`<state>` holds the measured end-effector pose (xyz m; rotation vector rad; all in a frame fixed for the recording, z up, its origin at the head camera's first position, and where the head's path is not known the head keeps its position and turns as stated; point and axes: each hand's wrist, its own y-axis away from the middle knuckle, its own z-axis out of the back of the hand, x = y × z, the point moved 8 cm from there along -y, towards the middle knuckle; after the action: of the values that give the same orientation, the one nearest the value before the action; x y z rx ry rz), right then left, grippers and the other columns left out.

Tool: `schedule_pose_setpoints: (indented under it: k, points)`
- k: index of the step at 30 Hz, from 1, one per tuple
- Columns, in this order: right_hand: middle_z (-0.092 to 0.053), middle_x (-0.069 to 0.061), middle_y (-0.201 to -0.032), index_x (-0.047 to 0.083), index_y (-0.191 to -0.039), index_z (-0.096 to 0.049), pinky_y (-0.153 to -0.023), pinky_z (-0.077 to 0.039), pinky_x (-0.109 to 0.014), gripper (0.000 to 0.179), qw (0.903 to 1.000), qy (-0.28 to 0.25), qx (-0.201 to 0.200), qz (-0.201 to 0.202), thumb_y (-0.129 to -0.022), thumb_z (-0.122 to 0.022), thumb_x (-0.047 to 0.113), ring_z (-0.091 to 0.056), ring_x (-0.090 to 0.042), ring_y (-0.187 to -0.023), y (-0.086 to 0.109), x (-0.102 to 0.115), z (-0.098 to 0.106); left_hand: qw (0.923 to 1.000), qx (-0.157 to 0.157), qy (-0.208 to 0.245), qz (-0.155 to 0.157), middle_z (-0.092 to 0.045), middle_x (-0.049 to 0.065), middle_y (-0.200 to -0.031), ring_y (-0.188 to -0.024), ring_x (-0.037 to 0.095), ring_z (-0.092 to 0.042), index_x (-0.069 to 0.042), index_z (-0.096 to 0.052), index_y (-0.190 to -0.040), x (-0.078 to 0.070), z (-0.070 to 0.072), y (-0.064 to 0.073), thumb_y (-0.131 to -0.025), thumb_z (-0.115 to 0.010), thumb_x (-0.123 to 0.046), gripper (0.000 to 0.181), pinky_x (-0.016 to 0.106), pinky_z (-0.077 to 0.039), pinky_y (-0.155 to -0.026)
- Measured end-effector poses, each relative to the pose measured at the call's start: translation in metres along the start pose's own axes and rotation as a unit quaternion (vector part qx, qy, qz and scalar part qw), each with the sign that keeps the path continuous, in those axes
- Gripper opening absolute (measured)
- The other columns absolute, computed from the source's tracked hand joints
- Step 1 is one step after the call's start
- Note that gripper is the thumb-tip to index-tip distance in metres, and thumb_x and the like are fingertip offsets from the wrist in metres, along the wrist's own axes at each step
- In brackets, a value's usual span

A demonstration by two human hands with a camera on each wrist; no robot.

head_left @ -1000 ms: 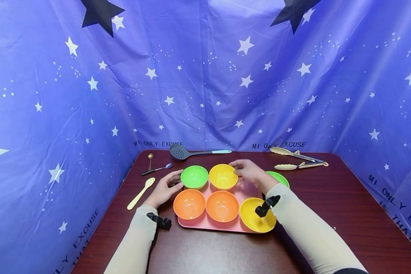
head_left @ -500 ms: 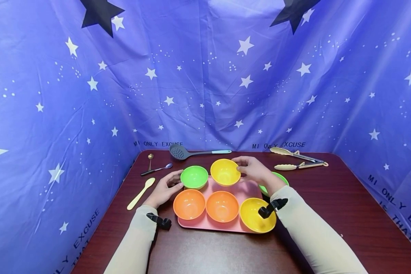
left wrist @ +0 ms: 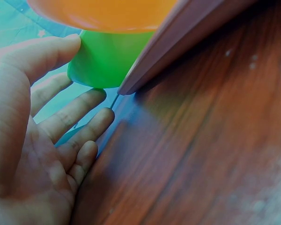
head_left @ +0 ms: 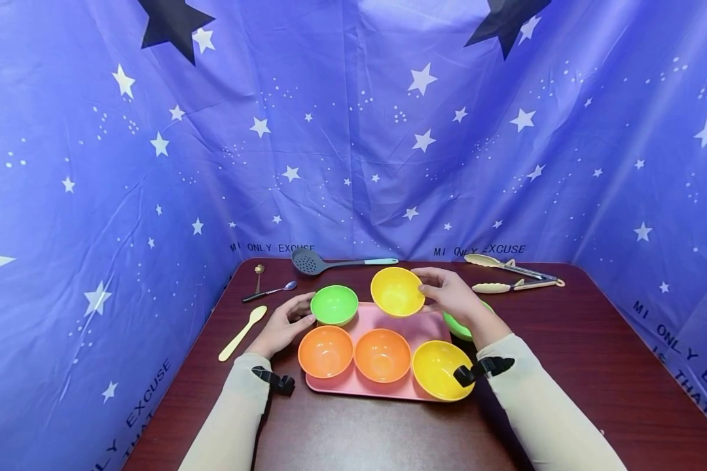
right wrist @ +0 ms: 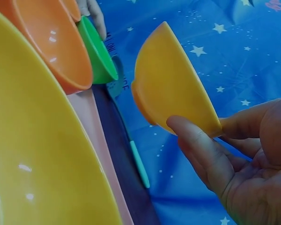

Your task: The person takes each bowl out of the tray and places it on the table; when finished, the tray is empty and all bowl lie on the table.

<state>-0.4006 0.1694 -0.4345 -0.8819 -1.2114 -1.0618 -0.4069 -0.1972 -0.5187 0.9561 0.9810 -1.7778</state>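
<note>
In the head view my right hand (head_left: 455, 298) pinches the rim of a small yellow bowl (head_left: 397, 292), raised above the back of a pink tray (head_left: 415, 328). The right wrist view shows that yellow bowl (right wrist: 175, 84) tilted between thumb and fingers. My left hand (head_left: 284, 325) rests at the left side of a green bowl (head_left: 334, 305) on the tray. Up close, its thumb and fingertips touch or nearly touch the green bowl (left wrist: 107, 61), fingers loosely extended. Two orange bowls (head_left: 325, 352) and a larger yellow bowl (head_left: 440, 370) line the tray's front.
Another green bowl (head_left: 458, 327) sits right of the tray, partly behind my right wrist. Tongs (head_left: 515, 275) lie at the back right. A slotted skimmer (head_left: 330, 263) lies along the back edge. A cream spoon (head_left: 243, 333) and two small spoons (head_left: 271, 290) lie at left.
My right hand has lifted the small yellow bowl off the tray's back row and carried it up and to the right. My left hand has stayed beside the green bowl.
</note>
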Motion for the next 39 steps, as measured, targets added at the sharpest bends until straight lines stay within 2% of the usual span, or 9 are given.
schedule_pose_setpoints:
  k: [4, 8, 11, 15, 25, 29, 36, 39]
  points:
    - [-0.059, -0.026, -0.138, 0.001, -0.151, -0.052, -0.085, -0.058, -0.054, 0.043, 0.9998, -0.011, -0.011, 0.014, -0.108, -0.055, 0.003, -0.076, -0.029, -0.096, 0.009, 0.002, 0.006, 1.0000, -0.003, 0.005, -0.001, -0.069, 0.011, -0.132, -0.122, 0.030, -0.062, -0.014, -0.053, -0.154, -0.001, 0.000, 0.000, -0.101, -0.073, -0.021, 0.057, 0.049, -0.045, -0.105]
    - [-0.057, -0.028, -0.140, 0.001, -0.152, -0.050, -0.082, -0.061, -0.045, 0.044, 0.9993, -0.008, -0.019, 0.031, -0.109, -0.054, 0.005, -0.075, -0.025, -0.098, 0.018, 0.005, 0.012, 0.9999, -0.007, 0.007, -0.004, -0.069, 0.016, -0.132, -0.122, 0.036, -0.062, -0.009, -0.051, -0.154, -0.002, -0.001, 0.000, -0.101, -0.073, -0.016, 0.058, 0.052, -0.045, -0.104]
    - [-0.056, -0.028, -0.141, 0.001, -0.153, -0.049, -0.080, -0.062, -0.042, 0.044, 0.9988, -0.012, -0.027, 0.038, -0.110, -0.054, 0.007, -0.074, -0.023, -0.099, 0.025, 0.005, 0.016, 1.0000, -0.005, 0.005, -0.006, -0.068, 0.015, -0.132, -0.122, 0.035, -0.062, -0.009, -0.051, -0.155, -0.001, -0.001, 0.000, -0.101, -0.073, -0.017, 0.059, 0.054, -0.044, -0.106]
    - [-0.055, -0.026, -0.139, 0.000, -0.154, -0.047, -0.078, -0.062, -0.041, 0.046, 0.9978, -0.028, -0.040, 0.045, -0.110, -0.054, 0.007, -0.074, -0.020, -0.098, 0.032, 0.005, 0.022, 1.0000, 0.000, 0.005, -0.007, -0.069, 0.011, -0.132, -0.122, 0.032, -0.062, -0.015, -0.052, -0.154, -0.001, -0.001, 0.000, -0.101, -0.073, -0.022, 0.058, 0.056, -0.043, -0.107]
    - [-0.056, -0.023, -0.136, -0.002, -0.154, -0.046, -0.078, -0.062, -0.038, 0.047, 0.9938, -0.027, -0.086, 0.065, -0.109, -0.055, 0.007, -0.072, -0.013, -0.099, 0.053, 0.008, 0.041, 0.9999, 0.001, 0.009, -0.008, -0.069, 0.012, -0.132, -0.123, 0.033, -0.062, -0.015, -0.052, -0.154, -0.001, -0.001, 0.000, -0.101, -0.073, -0.022, 0.058, 0.057, -0.043, -0.107]
    - [-0.057, -0.017, -0.131, -0.002, -0.154, -0.046, -0.079, -0.061, -0.039, 0.047, 0.9922, -0.018, -0.102, 0.069, -0.109, -0.056, 0.008, -0.072, -0.013, -0.099, 0.061, 0.008, 0.049, 0.9999, 0.000, 0.010, -0.007, -0.069, 0.012, -0.132, -0.123, 0.033, -0.062, -0.015, -0.053, -0.154, -0.001, 0.000, 0.000, -0.100, -0.074, -0.021, 0.057, 0.056, -0.043, -0.107]
    - [-0.059, -0.015, -0.127, -0.001, -0.154, -0.047, -0.078, -0.061, -0.038, 0.049, 0.9889, -0.006, -0.125, 0.080, -0.108, -0.059, 0.010, -0.073, -0.013, -0.098, 0.075, 0.006, 0.062, 0.9998, -0.006, 0.013, -0.013, -0.068, 0.016, -0.132, -0.122, 0.037, -0.061, -0.010, -0.051, -0.154, -0.002, -0.001, 0.000, -0.100, -0.073, -0.015, 0.059, 0.058, -0.043, -0.105]
    - [-0.062, -0.009, -0.125, -0.002, -0.153, -0.046, -0.076, -0.062, -0.037, 0.049, 0.9878, -0.017, -0.129, 0.085, -0.108, -0.060, 0.009, -0.072, -0.012, -0.098, 0.080, 0.003, 0.066, 0.9997, -0.009, 0.015, -0.016, -0.068, 0.019, -0.132, -0.122, 0.040, -0.061, -0.007, -0.050, -0.155, -0.002, -0.002, -0.001, -0.100, -0.072, -0.012, 0.059, 0.060, -0.043, -0.105]
